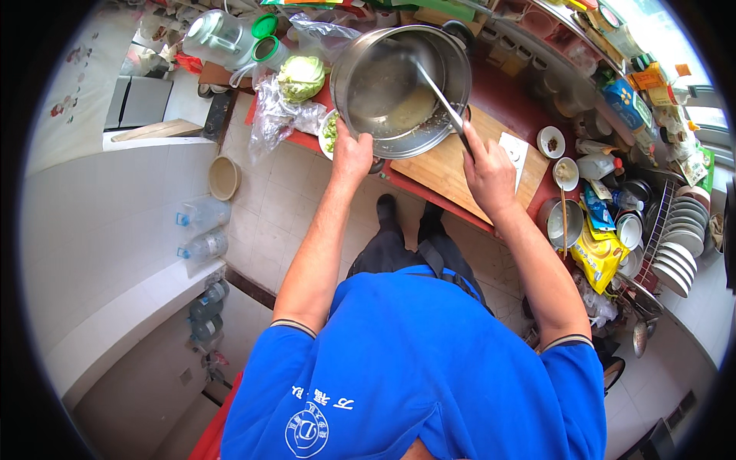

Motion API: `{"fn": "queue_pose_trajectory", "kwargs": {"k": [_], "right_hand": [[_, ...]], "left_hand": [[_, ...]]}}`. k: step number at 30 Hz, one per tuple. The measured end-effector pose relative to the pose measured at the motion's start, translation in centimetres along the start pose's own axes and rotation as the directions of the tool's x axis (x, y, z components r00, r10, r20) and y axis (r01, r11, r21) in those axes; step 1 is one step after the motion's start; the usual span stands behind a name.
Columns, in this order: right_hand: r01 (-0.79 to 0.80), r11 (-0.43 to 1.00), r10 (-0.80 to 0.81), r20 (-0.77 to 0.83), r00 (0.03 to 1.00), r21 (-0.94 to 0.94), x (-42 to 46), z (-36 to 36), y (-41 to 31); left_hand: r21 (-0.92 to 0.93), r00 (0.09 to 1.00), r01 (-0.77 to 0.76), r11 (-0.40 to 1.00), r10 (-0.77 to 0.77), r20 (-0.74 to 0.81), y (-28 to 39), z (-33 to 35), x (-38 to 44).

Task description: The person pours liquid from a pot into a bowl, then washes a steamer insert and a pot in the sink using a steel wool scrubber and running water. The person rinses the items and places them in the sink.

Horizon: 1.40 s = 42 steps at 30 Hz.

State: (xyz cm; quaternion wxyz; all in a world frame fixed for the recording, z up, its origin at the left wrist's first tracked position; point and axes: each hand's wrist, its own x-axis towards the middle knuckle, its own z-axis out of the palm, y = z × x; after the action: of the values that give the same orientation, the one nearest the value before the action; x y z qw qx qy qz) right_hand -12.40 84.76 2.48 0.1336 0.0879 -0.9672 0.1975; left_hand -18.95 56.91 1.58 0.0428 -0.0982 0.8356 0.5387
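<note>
My left hand [352, 150] grips the near left rim of a wide stainless steel pot [397, 150], its thumb over the edge. My right hand [490, 169] holds the black grip of a long metal cooking utensil [440, 92], which slants into the pot. Steam blurs the utensil's head. Pale liquid with small bits [415, 109] covers part of the pot's bottom. Beside my left hand, a white bowl of chopped greens [329, 135] is partly hidden by the hand and pot. A wooden cutting board [437, 172] lies under my right forearm's side, with a white patterned card-like item [513, 152] on it.
A cabbage [302, 79] and clear plastic bags [276, 112] are at the left on the red table [489, 80]. Small white bowls [551, 142], a steel pot with chopsticks [555, 221], a yellow packet [598, 253] and a dish rack with plates [681, 230] crowd the right.
</note>
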Motion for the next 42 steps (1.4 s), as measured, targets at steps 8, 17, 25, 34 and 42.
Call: {"fn": "queue_pose_trajectory", "kwargs": {"k": [8,17,25,34,42], "right_hand": [[0.046,0.997,-0.046,0.002,0.999,0.063,0.0,-2.9,-0.2],[0.041,0.998,-0.046,0.092,0.995,0.053,-2.7,-2.3,1.2],[-0.022,0.997,0.022,-0.002,1.0,0.074,0.5,-2.1,0.2],[-0.087,0.965,0.073,0.063,0.995,0.248,-1.4,-3.4,-0.6],[-0.43,0.687,0.315,0.293,0.903,0.585,1.5,-1.9,-6.8]], "left_hand": [[0.15,0.985,-0.154,0.977,0.165,-0.059,-4.4,0.8,1.7],[0.12,0.977,-0.203,0.972,0.209,-0.042,-4.5,1.4,1.6],[-0.181,0.987,0.134,0.974,-0.116,0.11,-1.3,1.5,0.5],[-0.264,0.968,0.212,0.941,-0.165,0.189,-2.0,0.0,0.4],[-0.298,0.959,0.243,0.923,-0.181,0.22,-0.9,0.4,-0.5]]}}
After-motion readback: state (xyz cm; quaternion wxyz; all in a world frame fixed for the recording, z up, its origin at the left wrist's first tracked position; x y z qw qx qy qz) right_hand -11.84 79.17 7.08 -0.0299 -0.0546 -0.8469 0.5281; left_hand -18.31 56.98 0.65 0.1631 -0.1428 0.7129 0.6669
